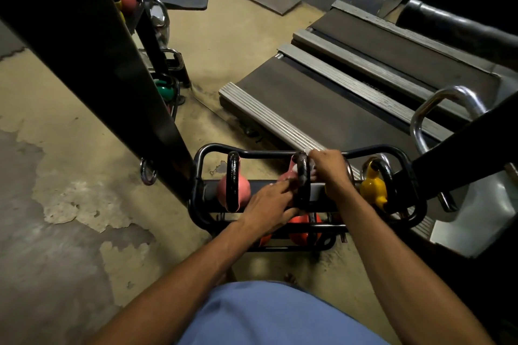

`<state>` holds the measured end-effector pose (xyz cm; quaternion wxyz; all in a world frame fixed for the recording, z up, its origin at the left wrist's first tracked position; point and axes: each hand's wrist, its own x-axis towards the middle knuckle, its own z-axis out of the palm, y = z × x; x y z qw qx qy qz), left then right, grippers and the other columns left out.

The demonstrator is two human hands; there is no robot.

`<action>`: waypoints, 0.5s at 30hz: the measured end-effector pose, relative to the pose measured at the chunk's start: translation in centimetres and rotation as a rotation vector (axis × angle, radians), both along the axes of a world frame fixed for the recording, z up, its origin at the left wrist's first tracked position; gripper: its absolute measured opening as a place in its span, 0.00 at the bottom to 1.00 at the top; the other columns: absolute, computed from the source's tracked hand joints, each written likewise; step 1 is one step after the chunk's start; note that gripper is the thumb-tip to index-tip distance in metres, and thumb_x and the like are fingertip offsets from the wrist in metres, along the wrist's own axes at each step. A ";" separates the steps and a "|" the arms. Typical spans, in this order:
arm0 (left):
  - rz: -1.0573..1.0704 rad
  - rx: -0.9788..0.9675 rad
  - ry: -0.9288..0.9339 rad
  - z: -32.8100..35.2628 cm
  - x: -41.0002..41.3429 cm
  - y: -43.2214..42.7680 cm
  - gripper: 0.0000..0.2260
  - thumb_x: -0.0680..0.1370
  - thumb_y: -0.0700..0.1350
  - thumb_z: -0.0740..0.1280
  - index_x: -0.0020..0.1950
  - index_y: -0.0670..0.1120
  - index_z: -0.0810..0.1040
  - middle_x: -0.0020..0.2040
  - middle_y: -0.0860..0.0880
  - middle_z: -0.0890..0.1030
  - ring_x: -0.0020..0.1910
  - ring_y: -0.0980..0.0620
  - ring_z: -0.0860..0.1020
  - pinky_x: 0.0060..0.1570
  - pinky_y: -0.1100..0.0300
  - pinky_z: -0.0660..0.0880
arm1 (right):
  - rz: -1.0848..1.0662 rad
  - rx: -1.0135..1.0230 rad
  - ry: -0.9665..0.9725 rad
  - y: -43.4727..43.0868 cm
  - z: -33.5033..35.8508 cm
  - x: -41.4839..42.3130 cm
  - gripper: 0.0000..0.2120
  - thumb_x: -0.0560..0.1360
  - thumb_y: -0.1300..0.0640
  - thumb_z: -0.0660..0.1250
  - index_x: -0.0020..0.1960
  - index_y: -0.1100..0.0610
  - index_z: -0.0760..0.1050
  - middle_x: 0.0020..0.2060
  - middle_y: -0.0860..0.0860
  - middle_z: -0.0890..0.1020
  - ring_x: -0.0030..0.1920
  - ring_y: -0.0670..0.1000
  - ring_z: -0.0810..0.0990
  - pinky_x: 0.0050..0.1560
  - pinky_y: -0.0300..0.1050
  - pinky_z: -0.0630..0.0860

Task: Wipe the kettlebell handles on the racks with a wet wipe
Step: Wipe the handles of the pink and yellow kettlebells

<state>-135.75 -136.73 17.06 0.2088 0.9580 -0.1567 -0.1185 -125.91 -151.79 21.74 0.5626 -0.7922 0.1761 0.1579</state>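
Note:
A low black tubular rack (414,213) holds several kettlebells. The middle pink kettlebell (288,175) has a black handle (303,179). My right hand (330,171) grips the top of that handle with a white wet wipe (311,152) peeking out above the fingers. My left hand (269,204) rests with straight fingers against the handle's lower left side and the pink body. A second pink kettlebell (234,190) stands to the left and a yellow one (372,187) to the right. Orange kettlebells (304,228) sit on the shelf below.
A thick black upright post (106,64) stands at the left, with another rack of kettlebells (165,89) behind it. Two treadmill decks (336,98) lie beyond the rack. A chrome handle (437,109) rises at the right. The concrete floor (70,190) is worn.

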 end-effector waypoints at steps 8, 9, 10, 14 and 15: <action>0.023 -0.045 -0.024 -0.1 -0.3 -0.3 0.22 0.81 0.59 0.65 0.69 0.47 0.78 0.69 0.48 0.73 0.64 0.45 0.75 0.65 0.46 0.74 | -0.373 0.613 0.320 1.1 1.4 -3.5 0.11 0.82 0.60 0.62 0.41 0.60 0.76 0.24 0.51 0.79 0.23 0.48 0.79 0.25 0.36 0.75; 0.014 -0.042 -0.026 -0.1 -0.2 -0.2 0.22 0.81 0.58 0.65 0.70 0.48 0.78 0.71 0.50 0.71 0.65 0.45 0.75 0.66 0.46 0.74 | -0.386 0.519 0.198 1.3 1.5 -3.3 0.11 0.81 0.63 0.63 0.39 0.59 0.74 0.21 0.48 0.76 0.21 0.46 0.76 0.22 0.34 0.70; 0.009 -0.039 -0.027 -0.1 -0.1 -0.2 0.22 0.81 0.58 0.66 0.71 0.48 0.77 0.72 0.50 0.70 0.65 0.44 0.75 0.66 0.45 0.75 | -0.379 0.417 0.071 1.7 1.8 -3.1 0.11 0.80 0.64 0.65 0.38 0.59 0.74 0.21 0.48 0.75 0.22 0.46 0.75 0.21 0.33 0.68; 0.037 -0.080 -0.030 0.1 -0.3 -0.2 0.25 0.80 0.56 0.69 0.75 0.50 0.71 0.72 0.48 0.71 0.65 0.43 0.75 0.65 0.46 0.76 | 0.063 -0.177 -0.357 2.1 1.9 -1.2 0.04 0.75 0.61 0.71 0.43 0.57 0.84 0.34 0.43 0.80 0.39 0.44 0.80 0.33 0.28 0.70; 0.053 -0.073 -0.022 -0.1 -0.3 -0.1 0.25 0.80 0.56 0.69 0.75 0.50 0.71 0.71 0.47 0.73 0.65 0.43 0.75 0.65 0.46 0.76 | 0.206 -0.338 -0.440 2.0 1.6 -0.9 0.04 0.75 0.59 0.72 0.43 0.56 0.85 0.37 0.45 0.79 0.41 0.45 0.79 0.37 0.32 0.71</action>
